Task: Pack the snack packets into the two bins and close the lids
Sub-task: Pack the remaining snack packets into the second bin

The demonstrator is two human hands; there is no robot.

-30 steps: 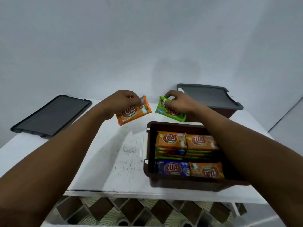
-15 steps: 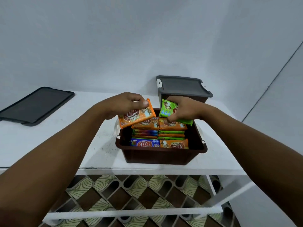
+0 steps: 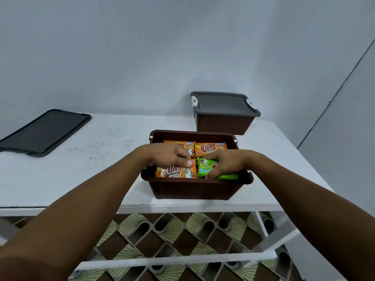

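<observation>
Orange packet [image 3: 176, 172] lies long-axis left-right in bin [image 3: 198, 190], left hand [image 3: 169, 155] pinching it; right hand [image 3: 228, 163] grips green packet [image 3: 204, 168].

Both forearms extended forward, converging; left hand [image 3: 172, 156] pinching orange packet [image 3: 176, 172], right hand [image 3: 228, 163] gripping green packet [image 3: 204, 168], palms down

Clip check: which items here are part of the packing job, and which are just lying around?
Part of the job: open brown bin; orange packet held by the left hand; green packet held by the right hand; packets lying in the bin; closed bin behind it; loose grey lid at far left.
Just surroundings: white table; patterned floor.
</observation>
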